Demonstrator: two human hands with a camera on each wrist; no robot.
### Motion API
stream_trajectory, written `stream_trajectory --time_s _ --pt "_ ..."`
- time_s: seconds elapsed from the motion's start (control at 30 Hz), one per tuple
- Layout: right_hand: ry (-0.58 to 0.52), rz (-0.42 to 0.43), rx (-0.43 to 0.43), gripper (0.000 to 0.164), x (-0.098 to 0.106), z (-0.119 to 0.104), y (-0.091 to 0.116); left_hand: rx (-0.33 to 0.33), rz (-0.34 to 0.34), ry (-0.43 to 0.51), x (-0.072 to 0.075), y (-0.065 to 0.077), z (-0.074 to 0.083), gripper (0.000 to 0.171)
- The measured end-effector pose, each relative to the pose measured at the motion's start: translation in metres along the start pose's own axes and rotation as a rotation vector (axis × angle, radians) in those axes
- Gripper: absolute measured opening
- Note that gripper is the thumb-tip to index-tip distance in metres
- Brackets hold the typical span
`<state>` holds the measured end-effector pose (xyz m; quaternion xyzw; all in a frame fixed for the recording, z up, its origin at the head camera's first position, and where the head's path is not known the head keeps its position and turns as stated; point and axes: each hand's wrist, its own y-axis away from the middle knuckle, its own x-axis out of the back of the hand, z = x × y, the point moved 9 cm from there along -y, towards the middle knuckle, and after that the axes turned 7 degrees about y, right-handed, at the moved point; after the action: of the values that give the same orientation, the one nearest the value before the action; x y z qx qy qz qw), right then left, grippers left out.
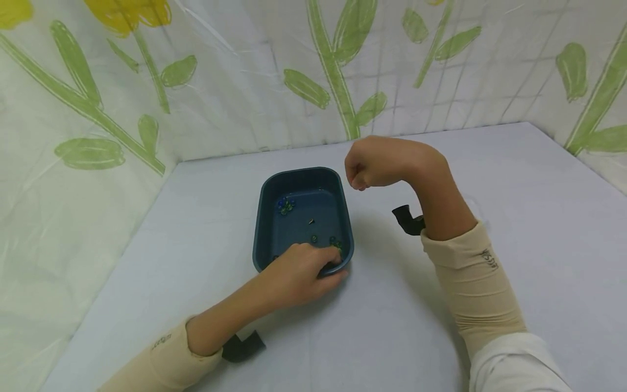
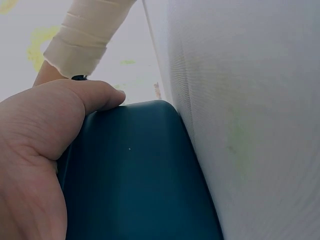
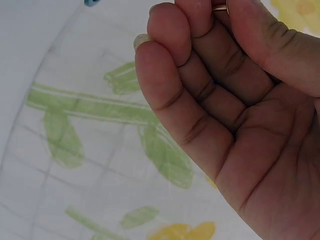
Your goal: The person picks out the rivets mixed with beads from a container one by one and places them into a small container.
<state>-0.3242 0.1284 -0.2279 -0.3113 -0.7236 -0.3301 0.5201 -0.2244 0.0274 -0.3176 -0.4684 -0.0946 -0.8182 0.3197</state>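
Observation:
A dark teal tray (image 1: 315,201) lies on the table, with small glass marbles (image 1: 285,207) grouped near its far left corner. A brass-coloured screw (image 1: 311,221) rests on the tray floor. My left hand (image 1: 299,275) grips the near rim, its fingers over the inside and its thumb along the outer wall; green marbles (image 1: 335,243) lie by the fingers, whose tips are hidden. Raised beyond the tray's right side, my right hand (image 1: 387,160) is bent down at the wrist. Between its thumb and finger it pinches a small brass-coloured metal piece (image 3: 220,7), mostly hidden.
A white cloth covers the table (image 1: 206,218). Behind it hangs a pale curtain (image 1: 235,98) painted with green stems and yellow flowers. A black wrist mount (image 1: 243,347) sticks out below the left sleeve, and another black mount (image 1: 407,220) beside the right wrist.

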Motion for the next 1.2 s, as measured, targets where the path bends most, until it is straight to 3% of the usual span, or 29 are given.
stream_trajectory --time_s 1.2 --pt "-0.021 0.073 -0.061 0.022 0.019 0.019 0.023 0.004 0.004 -0.010 -0.001 0.000 0.000 0.018"
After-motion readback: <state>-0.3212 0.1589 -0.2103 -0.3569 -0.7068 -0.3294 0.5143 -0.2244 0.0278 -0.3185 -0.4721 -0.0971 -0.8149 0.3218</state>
